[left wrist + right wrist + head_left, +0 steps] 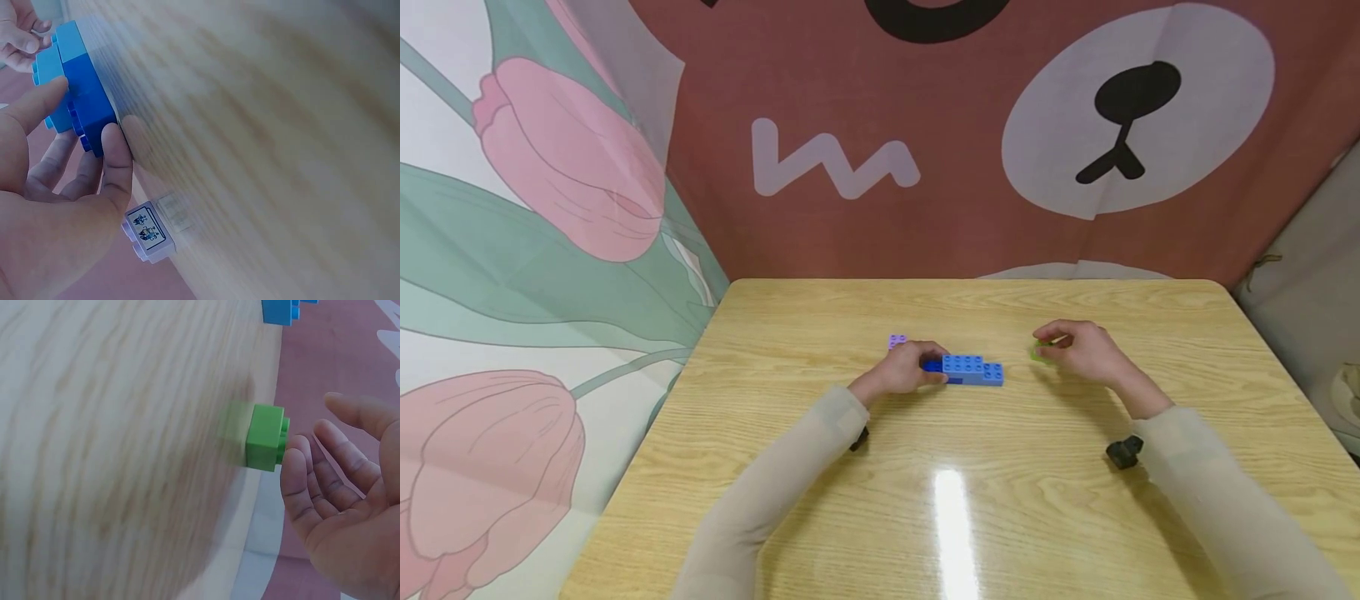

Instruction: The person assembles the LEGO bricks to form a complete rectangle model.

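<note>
My left hand (902,369) grips a joined row of toy building bricks by its left end. In the left wrist view, thumb and fingers reach round the dark blue brick (94,103), which is joined to light blue bricks (72,40). The light blue part (966,367) points right over the table. My right hand (1086,352) hovers by a small green brick (264,436) standing on the table. Its fingers are loosely bent, and nothing shows between them. In the head view those fingers partly cover the green brick.
Behind my left hand stands a small purple brick (897,340); a printed picture shows on its side in the left wrist view. The wooden table (1030,500) ends at a reddish cloth (955,225) with a cartoon face. A flowered cloth (550,333) hangs on the left.
</note>
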Motion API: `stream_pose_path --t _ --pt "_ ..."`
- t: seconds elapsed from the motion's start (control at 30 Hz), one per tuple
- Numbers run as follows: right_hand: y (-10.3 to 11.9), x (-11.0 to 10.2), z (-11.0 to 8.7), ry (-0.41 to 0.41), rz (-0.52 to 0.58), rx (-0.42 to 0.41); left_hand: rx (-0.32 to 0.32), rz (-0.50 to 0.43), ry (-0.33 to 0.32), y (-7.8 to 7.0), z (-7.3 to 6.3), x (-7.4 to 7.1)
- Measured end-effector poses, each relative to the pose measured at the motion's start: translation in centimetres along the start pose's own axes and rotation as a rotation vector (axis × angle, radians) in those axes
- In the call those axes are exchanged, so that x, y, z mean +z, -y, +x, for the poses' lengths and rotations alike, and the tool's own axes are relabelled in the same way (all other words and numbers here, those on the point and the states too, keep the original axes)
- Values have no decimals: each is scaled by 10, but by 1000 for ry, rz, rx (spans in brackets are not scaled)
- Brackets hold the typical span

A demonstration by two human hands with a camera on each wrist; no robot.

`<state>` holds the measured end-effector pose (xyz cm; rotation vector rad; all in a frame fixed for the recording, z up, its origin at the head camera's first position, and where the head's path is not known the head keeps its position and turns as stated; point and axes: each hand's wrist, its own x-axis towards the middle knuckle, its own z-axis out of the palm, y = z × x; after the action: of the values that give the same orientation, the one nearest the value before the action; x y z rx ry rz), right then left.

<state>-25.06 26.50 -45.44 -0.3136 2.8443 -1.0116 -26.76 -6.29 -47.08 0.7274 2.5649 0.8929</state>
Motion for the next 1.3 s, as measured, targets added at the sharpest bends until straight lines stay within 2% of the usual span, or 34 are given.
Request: stream_pose_path --t 0.53,0.83,1.3 --pt "-8 -3 3 5 -13 56 -5 12 2 1 0 0" --pt "-14 2 10 21 -15 31 -25 7 7 -1 -2 -2" --pt "-16 4 12 46 -38 47 -26 15 8 0 -1 -1"
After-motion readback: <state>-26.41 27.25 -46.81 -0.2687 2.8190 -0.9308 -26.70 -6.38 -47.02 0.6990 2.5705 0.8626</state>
